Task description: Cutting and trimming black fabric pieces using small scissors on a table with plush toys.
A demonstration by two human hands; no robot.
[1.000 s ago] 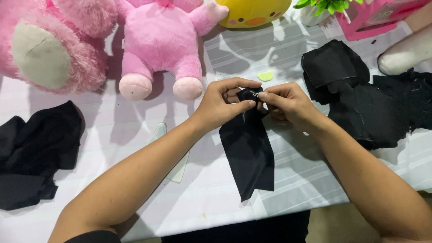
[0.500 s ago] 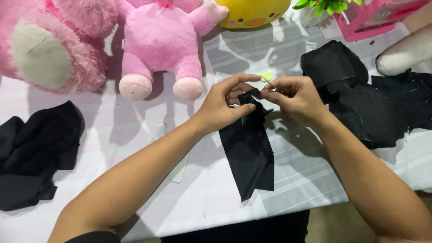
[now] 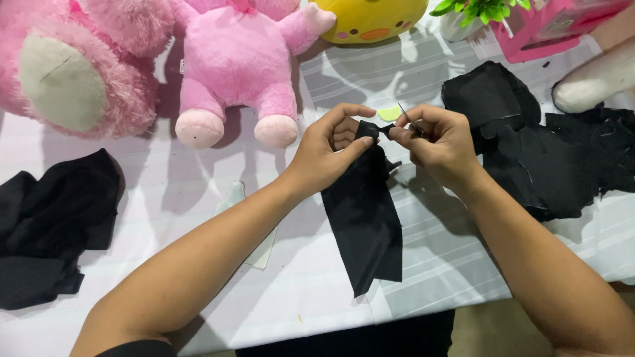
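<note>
A long strip of black fabric (image 3: 365,218) hangs from my hands down onto the white table (image 3: 165,198). My left hand (image 3: 327,149) pinches the strip's top edge between thumb and fingers. My right hand (image 3: 440,145) is closed on a thin sewing needle (image 3: 403,114), whose tip sticks up above the fingers just right of the fabric's top. The two hands are nearly touching over the middle of the table.
Two pink plush toys (image 3: 245,59) and a yellow one (image 3: 370,16) lie at the back. A pile of black cloth (image 3: 549,152) sits to the right, another pile (image 3: 46,225) to the left. A small potted plant (image 3: 473,16) and a pink box (image 3: 562,26) stand at the back right.
My right hand has drawn away from the left a little, up and to the right, with the needle now showing above its fingers. The fabric strip still hangs in place.
</note>
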